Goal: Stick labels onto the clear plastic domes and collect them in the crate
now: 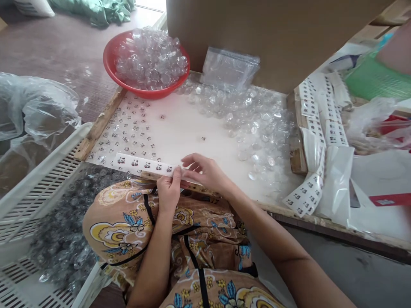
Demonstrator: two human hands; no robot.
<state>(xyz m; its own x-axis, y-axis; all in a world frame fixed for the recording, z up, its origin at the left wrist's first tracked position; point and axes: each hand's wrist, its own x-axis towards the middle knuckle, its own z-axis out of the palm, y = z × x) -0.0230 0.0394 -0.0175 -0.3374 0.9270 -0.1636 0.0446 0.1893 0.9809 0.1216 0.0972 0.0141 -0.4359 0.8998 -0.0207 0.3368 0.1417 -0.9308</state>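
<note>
A white strip of panda stickers [141, 164] lies across the front left of the white board [180, 124]. My left hand [170, 186] pinches the strip's right end between thumb and fingers. Just right of it, my right hand [204, 173] has its thumb and index finger together at the strip's end; whether a sticker is between them is too small to tell. Clear round pieces with panda stickers [135, 128] cover the board's left part. Plain clear pieces [253, 124] are heaped along its back and right.
A red bowl [146, 92] full of clear pieces stands at the back left, near a clear plastic bag [229, 68]. Sticker strips [332, 111] lie at the right. A white basket [48, 167] with many pieces is at the left. A cardboard box [237, 25] stands behind.
</note>
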